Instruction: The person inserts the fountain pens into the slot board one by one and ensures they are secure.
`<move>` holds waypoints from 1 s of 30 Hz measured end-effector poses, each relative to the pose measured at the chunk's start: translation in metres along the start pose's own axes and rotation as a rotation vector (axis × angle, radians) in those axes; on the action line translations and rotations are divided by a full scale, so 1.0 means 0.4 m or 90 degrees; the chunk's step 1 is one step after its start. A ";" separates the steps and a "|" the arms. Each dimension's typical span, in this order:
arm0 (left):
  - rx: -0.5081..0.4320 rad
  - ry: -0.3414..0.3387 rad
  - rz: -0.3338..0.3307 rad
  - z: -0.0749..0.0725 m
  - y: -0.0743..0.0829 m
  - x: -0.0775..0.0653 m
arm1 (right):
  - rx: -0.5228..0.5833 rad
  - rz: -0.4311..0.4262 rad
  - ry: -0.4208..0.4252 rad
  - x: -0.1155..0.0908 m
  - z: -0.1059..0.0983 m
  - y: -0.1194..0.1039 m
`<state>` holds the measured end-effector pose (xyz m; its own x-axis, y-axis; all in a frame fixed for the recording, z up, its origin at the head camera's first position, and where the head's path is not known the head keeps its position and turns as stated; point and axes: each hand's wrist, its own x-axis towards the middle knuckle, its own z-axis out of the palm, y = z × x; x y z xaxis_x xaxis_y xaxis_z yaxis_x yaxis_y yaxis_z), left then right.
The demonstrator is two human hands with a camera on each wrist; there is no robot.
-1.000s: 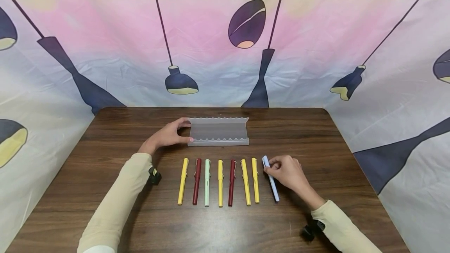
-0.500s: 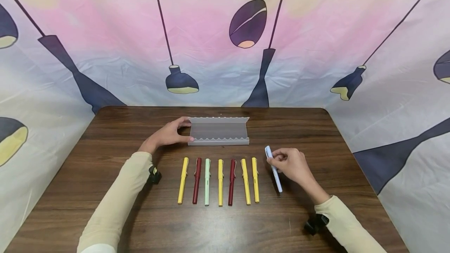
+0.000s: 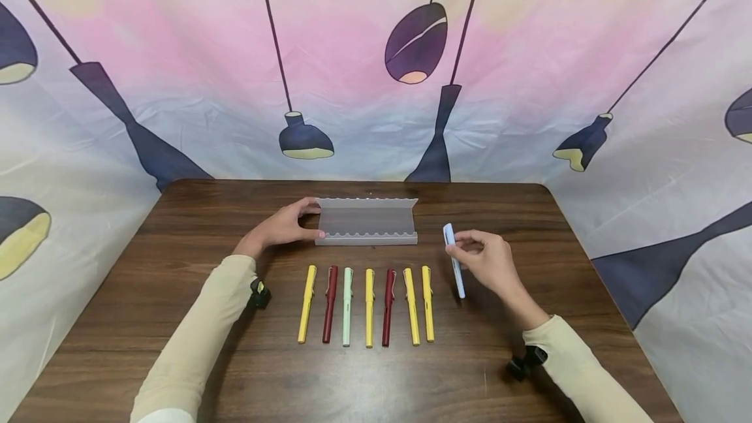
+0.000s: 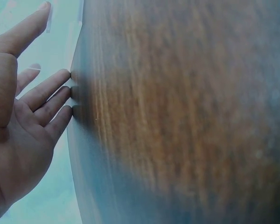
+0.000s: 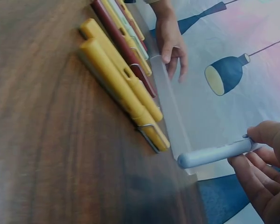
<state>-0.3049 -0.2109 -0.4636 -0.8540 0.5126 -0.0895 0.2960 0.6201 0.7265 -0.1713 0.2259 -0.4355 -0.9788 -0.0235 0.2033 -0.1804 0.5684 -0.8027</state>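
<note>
My right hand [image 3: 490,260] pinches a light blue pen [image 3: 455,273] between thumb and fingers, held above the table to the right of a row of pens. In the right wrist view the pen [image 5: 214,154] points away from the fingertips, its near part covered by them. At the back of the table stands a clear plastic pen rack [image 3: 367,239] with scalloped front and back rails. My left hand [image 3: 282,224] holds the rack's left end, thumb at the front rail and a finger at the back. The left wrist view shows this hand [image 4: 28,126] with other fingertips at the table surface.
Several capped pens lie side by side before the rack: a yellow pen [image 3: 307,305] at the left, a dark red pen [image 3: 330,305], a mint green pen [image 3: 347,309], then more yellow and red. A printed cloth [image 3: 364,129] hangs behind the wooden table [image 3: 376,387].
My right hand has lifted the light blue pen from the table and carried it toward the back. The left hand, the rack and the other pens have stayed in place.
</note>
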 end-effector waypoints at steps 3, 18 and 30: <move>0.001 0.001 0.002 0.003 -0.002 0.000 | 0.006 0.000 0.010 0.014 -0.001 -0.007; -0.005 0.001 0.002 0.004 -0.007 0.001 | 0.082 0.006 -0.010 0.076 0.019 -0.033; -0.022 -0.005 -0.002 -0.001 0.011 -0.004 | 0.156 -0.015 0.003 0.134 0.036 -0.070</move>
<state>-0.3026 -0.2092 -0.4600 -0.8514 0.5154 -0.0969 0.2787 0.6011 0.7490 -0.2199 0.1968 -0.4104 -0.9737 -0.0306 0.2256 -0.2218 0.3519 -0.9094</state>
